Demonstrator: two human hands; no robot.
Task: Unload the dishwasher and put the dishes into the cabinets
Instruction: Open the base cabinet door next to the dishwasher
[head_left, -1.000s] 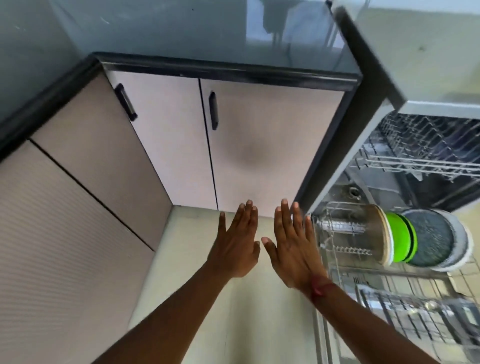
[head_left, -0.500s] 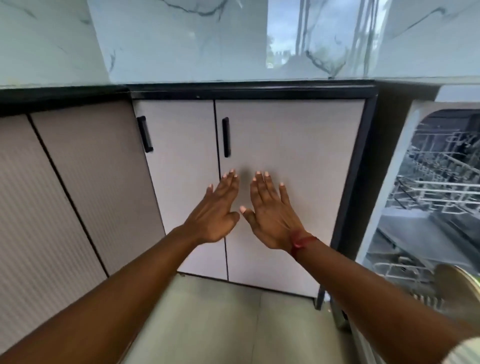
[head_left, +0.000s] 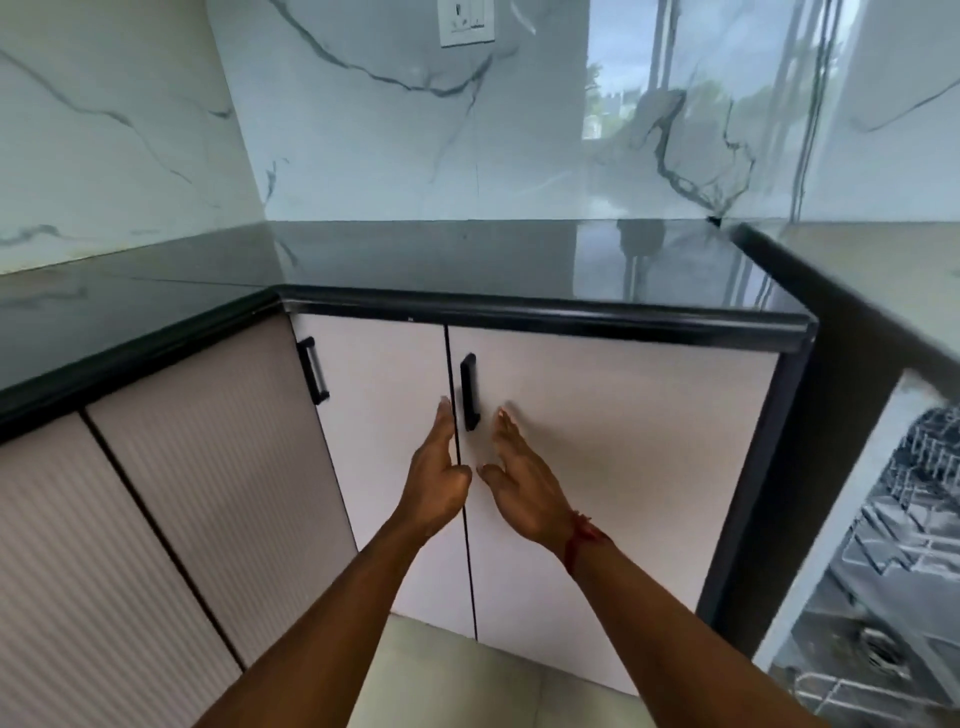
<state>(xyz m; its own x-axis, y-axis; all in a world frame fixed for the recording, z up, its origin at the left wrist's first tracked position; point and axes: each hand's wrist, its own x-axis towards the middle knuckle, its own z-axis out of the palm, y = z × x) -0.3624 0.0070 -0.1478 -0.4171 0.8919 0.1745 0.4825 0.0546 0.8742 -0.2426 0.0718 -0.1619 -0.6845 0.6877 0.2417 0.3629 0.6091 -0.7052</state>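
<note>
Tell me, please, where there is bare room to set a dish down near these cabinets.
The black countertop lies bare from the marble wall to its front edge, left run included. Crowded: the door handle, flanked by the open left hand and right hand, and the wire tines of the dishwasher rack.

Left grip (head_left: 436, 486) and right grip (head_left: 522, 491), fingers straight, flank the black handle (head_left: 469, 392) on a closed cabinet door (head_left: 623, 467); dishwasher (head_left: 883, 582) open at four o'clock.

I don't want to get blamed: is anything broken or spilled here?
Nothing stands out. The two cabinet doors sit shut and straight, the black countertop shows no spill, and the dishwasher stands open, as unloading needs.
</note>
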